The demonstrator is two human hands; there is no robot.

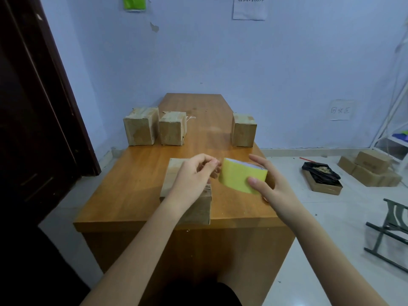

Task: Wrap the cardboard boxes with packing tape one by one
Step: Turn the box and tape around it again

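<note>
A: From the head view, how many boxes are on the tabletop?

B: Four cardboard boxes. Three stand at the far end: the left box at about 11 o'clock, the middle box just beside it, and the right box at about 1 o'clock, well apart from the other two. The near box sits at the front edge, towards 6 o'clock, partly hidden by the left forearm.

A: And tape?

B: One roll of yellow tape, held up above the tabletop, just right of the near box.

A: What about the fingers?

B: The right hand grasps the roll, thumb across its yellow face and the fingers curved round its far side. The left hand hovers over the near box with its fingers curled, fingertips pinched together right at the roll's left edge. Whether they hold a tape end I cannot tell.

A: Anything off the tabletop?

B: On the floor at 3 o'clock, a pile of boxes, a tray with a black bag, and a folding stool.
</note>
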